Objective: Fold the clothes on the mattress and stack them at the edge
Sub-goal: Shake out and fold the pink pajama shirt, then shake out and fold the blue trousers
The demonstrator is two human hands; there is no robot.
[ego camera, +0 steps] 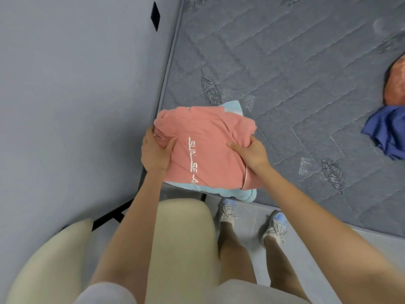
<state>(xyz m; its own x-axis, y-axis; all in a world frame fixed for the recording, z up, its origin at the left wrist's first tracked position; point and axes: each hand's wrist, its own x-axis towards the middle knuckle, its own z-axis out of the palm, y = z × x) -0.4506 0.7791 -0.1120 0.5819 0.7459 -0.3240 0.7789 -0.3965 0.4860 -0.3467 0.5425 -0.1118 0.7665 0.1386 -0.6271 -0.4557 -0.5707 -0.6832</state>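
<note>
Standing at the near left corner of the mattress (285,62), with the grey wall (65,84) on the left, the person holds a folded pink shirt (206,145) with both hands.

The left hand (156,150) grips the shirt's left edge: the thumb lies on top of the cloth and the fingers curl round the bunched side, so it is closed on the fabric. The forearm reaches straight out from the body, the wrist roughly level.

The pink shirt, white lettering facing up, sits over a folded light blue garment (245,195) that shows at its far and near ends. Together they make a small stack right at the mattress edge. Whether the shirt already rests fully on the blue one or is just above it cannot be told.

The right hand (252,153) pinches the shirt's right side, thumb pressed on top and fingers tucked under and out of sight. A thin bracelet (246,176) hangs at that wrist.

At the far right of the mattress, an orange garment (396,84) and a dark blue garment (388,130) lie crumpled and touching, well apart from the stack. By this showing two pieces are folded and at least two remain, so the task looks about half done.
</note>
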